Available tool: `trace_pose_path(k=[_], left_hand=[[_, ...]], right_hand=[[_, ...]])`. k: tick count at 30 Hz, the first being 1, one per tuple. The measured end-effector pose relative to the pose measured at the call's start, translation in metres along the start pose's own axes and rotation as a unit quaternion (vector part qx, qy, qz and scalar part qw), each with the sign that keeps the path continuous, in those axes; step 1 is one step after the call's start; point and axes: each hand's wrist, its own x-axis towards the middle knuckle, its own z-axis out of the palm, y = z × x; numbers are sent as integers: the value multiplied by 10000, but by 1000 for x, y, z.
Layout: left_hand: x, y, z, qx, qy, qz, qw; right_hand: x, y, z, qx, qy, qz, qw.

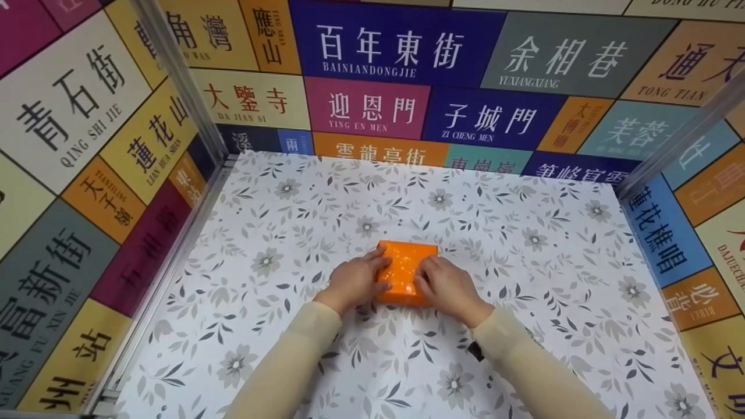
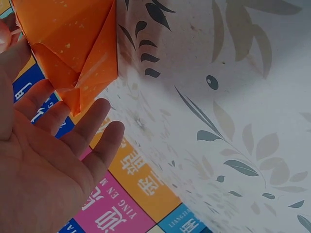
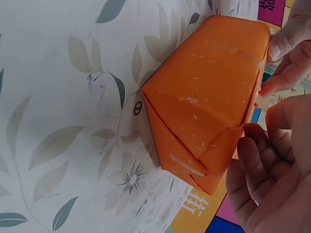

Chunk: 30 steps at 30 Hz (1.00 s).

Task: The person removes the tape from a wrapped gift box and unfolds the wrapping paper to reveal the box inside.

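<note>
An orange wrapped box [image 1: 401,273] with light flecks lies on the flowered surface. From the left, my left hand [image 1: 356,282] rests against it, fingers spread and some fingertips on its top. My right hand [image 1: 451,285] has curled fingers at the box's right part. In the left wrist view, the left hand [image 2: 53,155] has loosely extended fingers beside the folded end of the wrapping [image 2: 73,53]. The right wrist view shows the right hand [image 3: 277,160] with bent fingers at the box's [image 3: 209,87] upper edge; whether they pinch the paper is hard to see.
A white surface with grey leaves and flowers [image 1: 268,262] lies under the box. Panels with colourful street-name signs [image 1: 366,107] stand behind and on both sides. A small dark object [image 1: 476,351] shows beside the right sleeve.
</note>
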Motion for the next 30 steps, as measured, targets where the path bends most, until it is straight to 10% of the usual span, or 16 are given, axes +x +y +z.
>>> trace_pose_path(k=[12, 30], left_hand=[[1, 0, 1, 1, -46, -20, 10000], [-1, 0, 1, -136, 73, 19, 9999]], right_hand=[[-20, -6, -9, 169, 30, -193, 9997], [-48, -7, -10, 369, 118, -1603, 9863]])
